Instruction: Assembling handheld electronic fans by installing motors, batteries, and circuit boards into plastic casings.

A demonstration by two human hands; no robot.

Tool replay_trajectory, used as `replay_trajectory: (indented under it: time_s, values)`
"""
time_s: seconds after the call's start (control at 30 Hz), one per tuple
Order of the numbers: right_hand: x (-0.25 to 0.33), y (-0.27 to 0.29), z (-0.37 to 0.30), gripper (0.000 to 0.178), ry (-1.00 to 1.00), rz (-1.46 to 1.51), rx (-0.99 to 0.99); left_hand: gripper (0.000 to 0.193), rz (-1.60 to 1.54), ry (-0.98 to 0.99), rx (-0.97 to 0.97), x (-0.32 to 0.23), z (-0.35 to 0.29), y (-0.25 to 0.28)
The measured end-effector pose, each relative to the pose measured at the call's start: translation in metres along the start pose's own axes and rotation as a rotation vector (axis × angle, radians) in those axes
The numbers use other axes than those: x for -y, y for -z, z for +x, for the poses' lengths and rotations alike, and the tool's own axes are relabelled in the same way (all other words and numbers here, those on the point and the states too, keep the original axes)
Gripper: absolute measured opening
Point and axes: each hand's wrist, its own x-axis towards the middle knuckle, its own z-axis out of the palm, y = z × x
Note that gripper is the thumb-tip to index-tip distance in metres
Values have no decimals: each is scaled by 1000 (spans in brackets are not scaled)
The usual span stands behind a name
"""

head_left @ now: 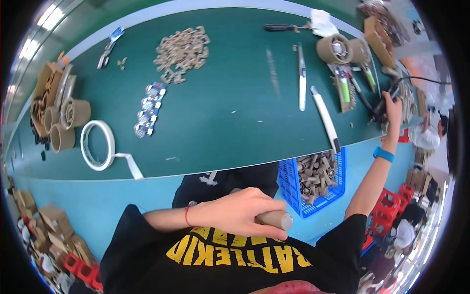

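Observation:
My left hand (240, 213) is closed around a grey-brown cylindrical plastic part (274, 220), held in front of my shirt below the table's edge. One rounded end of the part sticks out past the fingers; the rest is mostly covered. At the far right my right hand (393, 109) reaches over the table, its fingers wrapped round a black corded tool (378, 110) whose exact kind is unclear. Beside that tool lie grey-brown round housings (335, 48) with a fan-like inside, and small assemblies with green cylindrical cells (344, 90).
On the green table (210, 132) lie a white-handled knife (325, 117), tweezers (302, 81), a screwdriver (279, 27), a tape roll (111, 147), circuit boards (150, 110) and a heap of small plastic parts (183, 51). A blue basket (293, 188) of grey-brown parts stands below the edge.

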Motion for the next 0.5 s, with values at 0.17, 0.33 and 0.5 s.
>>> replay_trajectory:
  time_s: [0.17, 0.33, 0.5]
  values:
    - [47, 7, -59, 42, 56, 1444, 248, 23, -256, 73, -70, 14, -11, 0]
    - [175, 27, -186, 48, 257, 2165, 968, 26, -343, 93, -213, 23, -17, 0]
    - [238, -30, -270, 51, 564, 1956, 777, 24, -247, 121, -281, 17, -22, 5]
